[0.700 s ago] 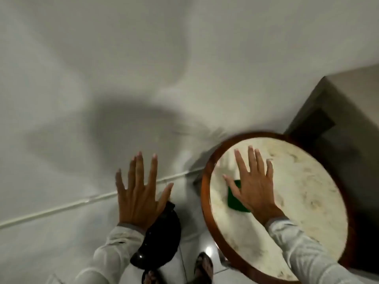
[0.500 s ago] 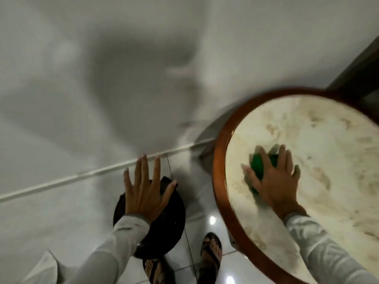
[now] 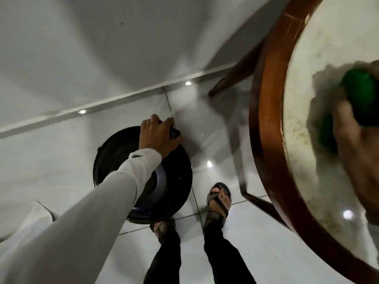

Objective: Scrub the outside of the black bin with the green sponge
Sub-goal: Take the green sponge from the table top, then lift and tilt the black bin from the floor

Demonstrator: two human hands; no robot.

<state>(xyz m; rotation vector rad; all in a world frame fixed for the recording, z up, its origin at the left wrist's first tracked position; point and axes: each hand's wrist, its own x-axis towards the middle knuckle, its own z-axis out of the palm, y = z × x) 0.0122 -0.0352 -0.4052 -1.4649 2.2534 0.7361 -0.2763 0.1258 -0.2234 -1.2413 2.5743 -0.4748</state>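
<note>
The round black bin (image 3: 176, 181) stands on the white tiled floor, seen from above, just in front of my feet. My left hand (image 3: 158, 136) grips its far rim, fingers curled over the edge beside a small black tab. At the right edge of the view my right hand (image 3: 352, 144) is closed around the green sponge (image 3: 363, 99) above the round table top; hand and sponge are blurred.
A round marble-topped table with a brown wooden rim (image 3: 264, 124) fills the right side, its legs (image 3: 231, 78) reaching the floor. A white wall with a skirting strip (image 3: 102, 103) runs behind the bin. My sandalled feet (image 3: 218, 199) stand between bin and table.
My left hand dropped from hovering open onto the bin's rim and closed on it. My right hand curled around the sponge on the table. The camera tilted down towards the floor.
</note>
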